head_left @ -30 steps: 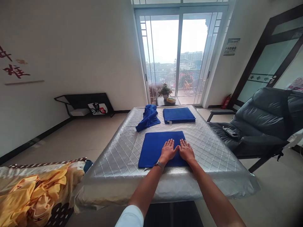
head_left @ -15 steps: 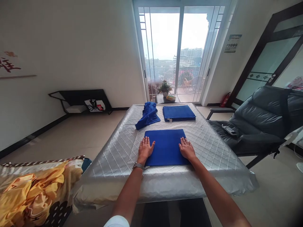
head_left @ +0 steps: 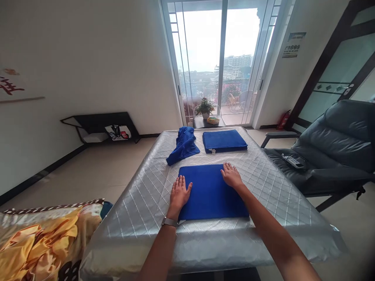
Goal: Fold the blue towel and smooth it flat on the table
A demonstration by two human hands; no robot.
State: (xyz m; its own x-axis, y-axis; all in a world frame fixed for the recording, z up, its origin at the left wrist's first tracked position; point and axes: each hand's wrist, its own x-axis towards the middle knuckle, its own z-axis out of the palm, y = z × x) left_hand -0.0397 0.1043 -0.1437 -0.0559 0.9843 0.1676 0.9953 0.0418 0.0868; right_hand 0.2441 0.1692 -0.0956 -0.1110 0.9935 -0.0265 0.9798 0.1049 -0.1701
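A blue folded towel [head_left: 209, 193] lies flat in front of me on the silver quilted table cover [head_left: 146, 191]. My left hand [head_left: 180, 194] rests flat along its left edge, fingers stretched out and thumb apart. On the towel's far right corner lies my right hand [head_left: 231, 175], palm down with the fingers extended. Behind it sits a stack of folded blue towels [head_left: 225, 140] with a white tag at its front edge. Left of that stack is a crumpled blue towel [head_left: 185, 144].
A dark armchair [head_left: 336, 152] with a remote [head_left: 293, 160] on its seat stands to the right. Yellow cloth [head_left: 43, 246] is heaped at the lower left. Beyond the table, a potted plant [head_left: 205, 107] stands before the glass sliding doors [head_left: 222, 58].
My right hand has slid away from me along the towel's right edge to its far corner. The left hand stays on the left edge. The view has shifted slightly.
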